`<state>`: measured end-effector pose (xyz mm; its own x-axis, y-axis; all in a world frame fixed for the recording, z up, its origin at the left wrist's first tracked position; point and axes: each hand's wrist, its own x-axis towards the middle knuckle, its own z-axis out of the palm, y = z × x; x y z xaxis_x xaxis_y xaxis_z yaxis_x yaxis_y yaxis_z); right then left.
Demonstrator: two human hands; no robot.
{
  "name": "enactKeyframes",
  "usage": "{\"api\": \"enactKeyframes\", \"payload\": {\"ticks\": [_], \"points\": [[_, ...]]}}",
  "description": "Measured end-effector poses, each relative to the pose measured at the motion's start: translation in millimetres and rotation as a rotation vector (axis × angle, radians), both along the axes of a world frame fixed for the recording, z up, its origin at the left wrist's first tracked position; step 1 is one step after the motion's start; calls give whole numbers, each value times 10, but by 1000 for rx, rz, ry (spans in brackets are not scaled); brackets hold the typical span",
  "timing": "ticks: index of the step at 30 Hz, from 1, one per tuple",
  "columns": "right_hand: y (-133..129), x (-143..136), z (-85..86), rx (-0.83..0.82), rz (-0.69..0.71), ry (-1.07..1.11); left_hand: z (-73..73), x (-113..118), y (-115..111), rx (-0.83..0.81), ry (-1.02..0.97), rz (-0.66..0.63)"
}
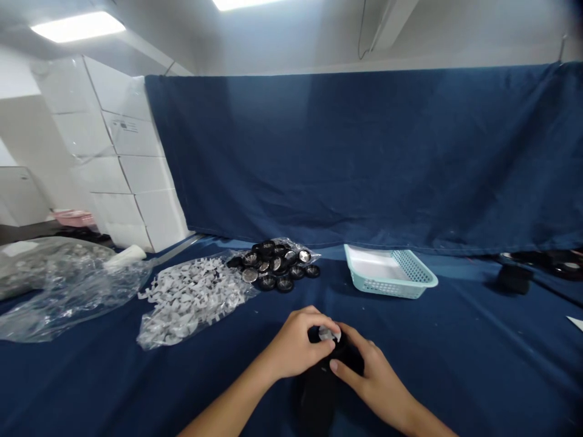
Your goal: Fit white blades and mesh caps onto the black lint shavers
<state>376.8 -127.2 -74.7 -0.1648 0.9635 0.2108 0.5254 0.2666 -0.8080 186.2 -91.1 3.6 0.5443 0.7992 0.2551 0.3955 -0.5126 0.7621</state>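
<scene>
My left hand is closed, thumb and index finger bent around a small whitish plastic piece. That piece lies at the top of a round black part, which is mostly covered by the fingers. From the other side my right hand curves its thumb and fingers against the black part's edge. Below the hands is a dark object whose kind I cannot make out. Farther forward, a pile of round black parts with shiny metallic faces lies beside a clear bag of small whitish plastic pieces.
A light-blue plastic basket with white lining stands beyond my right hand. Large clear plastic bags lie at the left, near stacked white boxes. A blue curtain hangs behind the blue-covered table. A black object sits far right.
</scene>
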Motion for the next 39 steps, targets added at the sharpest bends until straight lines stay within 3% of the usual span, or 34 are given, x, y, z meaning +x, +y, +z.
{"api": "enactKeyframes", "payload": {"ticks": [16,39], "points": [[-57,-38,159,24,44,3,-7,-15,-11,11,59,-19],[-34,-32,174,12,35,9,-81,-76,106,-77,-42,-97]]}}
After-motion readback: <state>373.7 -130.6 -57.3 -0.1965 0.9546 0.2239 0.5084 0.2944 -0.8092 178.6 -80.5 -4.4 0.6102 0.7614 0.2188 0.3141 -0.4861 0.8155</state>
